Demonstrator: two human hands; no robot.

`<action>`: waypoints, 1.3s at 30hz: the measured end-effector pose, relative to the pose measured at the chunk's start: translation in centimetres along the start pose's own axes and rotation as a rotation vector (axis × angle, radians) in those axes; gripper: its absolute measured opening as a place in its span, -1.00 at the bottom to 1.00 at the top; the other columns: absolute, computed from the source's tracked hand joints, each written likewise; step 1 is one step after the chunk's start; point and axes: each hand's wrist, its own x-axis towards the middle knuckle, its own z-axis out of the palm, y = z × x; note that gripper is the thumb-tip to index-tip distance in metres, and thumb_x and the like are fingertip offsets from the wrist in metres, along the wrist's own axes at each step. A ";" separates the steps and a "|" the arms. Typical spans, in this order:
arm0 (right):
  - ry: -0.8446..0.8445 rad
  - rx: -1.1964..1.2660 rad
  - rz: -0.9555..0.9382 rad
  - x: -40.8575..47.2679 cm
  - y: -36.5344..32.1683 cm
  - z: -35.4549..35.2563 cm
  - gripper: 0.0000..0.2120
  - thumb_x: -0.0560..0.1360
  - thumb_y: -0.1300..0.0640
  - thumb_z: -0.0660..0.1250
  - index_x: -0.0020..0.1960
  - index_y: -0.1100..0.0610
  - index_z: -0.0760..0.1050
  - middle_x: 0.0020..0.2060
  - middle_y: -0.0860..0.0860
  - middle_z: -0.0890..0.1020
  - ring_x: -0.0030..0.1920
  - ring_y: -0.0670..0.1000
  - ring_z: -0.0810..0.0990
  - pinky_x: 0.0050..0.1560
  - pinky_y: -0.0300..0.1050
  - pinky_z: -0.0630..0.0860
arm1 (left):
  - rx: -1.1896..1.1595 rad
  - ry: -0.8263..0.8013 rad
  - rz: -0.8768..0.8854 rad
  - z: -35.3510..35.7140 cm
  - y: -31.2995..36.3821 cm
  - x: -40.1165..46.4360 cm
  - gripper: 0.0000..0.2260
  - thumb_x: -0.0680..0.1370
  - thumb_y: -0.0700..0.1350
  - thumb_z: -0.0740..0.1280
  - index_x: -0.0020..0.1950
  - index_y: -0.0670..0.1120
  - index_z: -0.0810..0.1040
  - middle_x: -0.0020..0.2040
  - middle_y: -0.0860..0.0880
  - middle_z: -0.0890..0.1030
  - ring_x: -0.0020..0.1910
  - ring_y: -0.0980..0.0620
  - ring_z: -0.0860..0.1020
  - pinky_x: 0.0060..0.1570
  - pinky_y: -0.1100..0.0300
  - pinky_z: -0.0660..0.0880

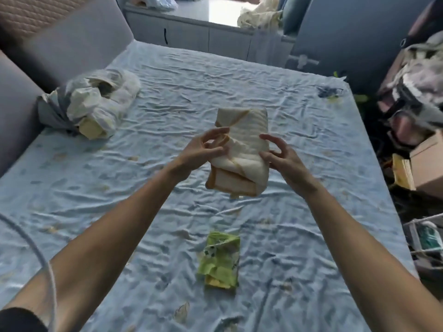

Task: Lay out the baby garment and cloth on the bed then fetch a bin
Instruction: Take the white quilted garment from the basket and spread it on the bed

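Observation:
A folded cream baby garment [242, 149] with orange trim hangs in the air above the middle of the bed [148, 178]. My left hand [203, 152] pinches its left edge, with the other fingers spread. My right hand [280, 156] holds its right edge with thumb and curled fingers. A small folded green and yellow cloth [221, 259] lies flat on the sheet nearer to me, between my forearms.
A clear plastic bag of clothes [91, 104] sits at the bed's far left by the grey headboard [60, 44]. Cardboard boxes [424, 164] and piled clothing [417, 92] crowd the floor on the right. A wire basket [424, 240] stands beside the bed's right edge.

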 end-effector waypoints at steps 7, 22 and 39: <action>0.089 0.100 0.030 8.2 18.7 0.9 -0.63 0.52 0.21 0.34 0.28 -0.08 0.46 0.05 0.04 0.67 0.03 -0.05 0.66 -0.09 -0.27 0.57 | -0.097 0.015 -0.074 1.2 -19.0 8.4 -0.57 0.49 -0.33 0.35 0.29 0.04 0.47 0.15 0.10 0.56 0.06 0.27 0.57 -0.06 0.39 0.50; 0.225 -0.264 0.154 23.5 33.4 0.9 -0.60 0.57 0.17 0.24 0.38 -0.04 0.36 0.22 0.17 0.54 0.17 0.10 0.56 0.19 -0.03 0.54 | -0.017 -0.145 -0.164 1.6 -34.2 22.7 -0.31 0.52 -0.42 0.24 0.56 -0.10 0.02 0.41 -0.02 0.30 0.29 0.05 0.39 0.10 0.31 0.49; -0.002 -1.323 -0.060 26.9 35.9 5.3 -0.37 0.34 -0.13 0.40 0.34 -0.04 0.30 0.24 0.12 0.38 0.21 0.19 0.38 0.14 0.09 0.40 | 0.137 -0.062 -0.254 1.7 -36.8 23.9 -0.71 0.62 -0.19 0.14 0.33 -0.14 0.46 0.23 -0.10 0.57 0.14 0.01 0.54 0.14 0.13 0.46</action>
